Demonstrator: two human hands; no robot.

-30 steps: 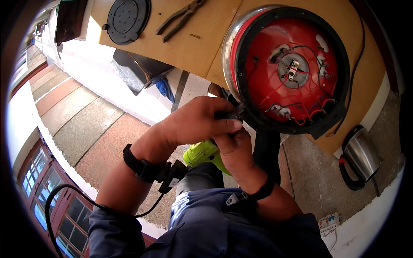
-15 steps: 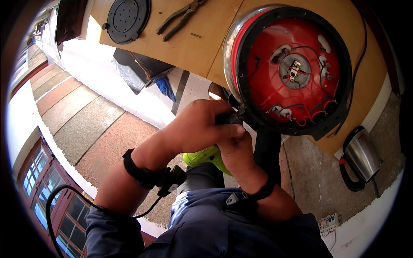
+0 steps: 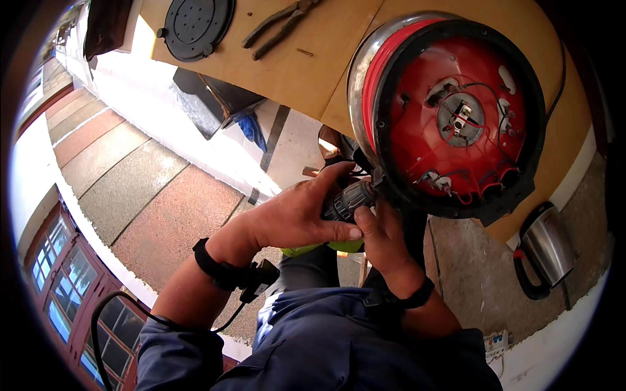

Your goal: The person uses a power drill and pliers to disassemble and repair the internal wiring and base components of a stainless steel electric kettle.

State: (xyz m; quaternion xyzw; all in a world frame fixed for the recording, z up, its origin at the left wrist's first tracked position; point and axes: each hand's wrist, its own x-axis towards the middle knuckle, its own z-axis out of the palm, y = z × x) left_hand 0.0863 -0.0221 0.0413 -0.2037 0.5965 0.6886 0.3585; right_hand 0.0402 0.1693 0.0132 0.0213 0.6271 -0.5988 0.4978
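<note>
Low in front of me is a cordless drill with a black ribbed chuck [image 3: 350, 201] and a lime-green body [image 3: 347, 246], mostly hidden under my hands. My left hand [image 3: 290, 212] curls round the chuck, its thumb and fingers on either side. On the chuck's other side, my right hand [image 3: 390, 246] presses with its thumb; its remaining fingers are partly hidden. Just beyond the hands, an overturned round appliance [image 3: 424, 137] shows a red underside with wires, terminals and a grey central disc, inside a black ring [image 3: 383, 91]. The drill's front end lies close to that ring.
The appliance rests on a wooden table [image 3: 313, 75]. On it lie a black perforated round cover [image 3: 195, 29], pliers [image 3: 280, 29] and a small screw-like piece [image 3: 304, 52]. A steel kettle [image 3: 548, 247] stands at the right. A cable runs by my left forearm.
My left hand has shifted its grip and spread, baring more of the chuck. The drill's green body is now more covered. The whole scene has shifted slightly to the right.
</note>
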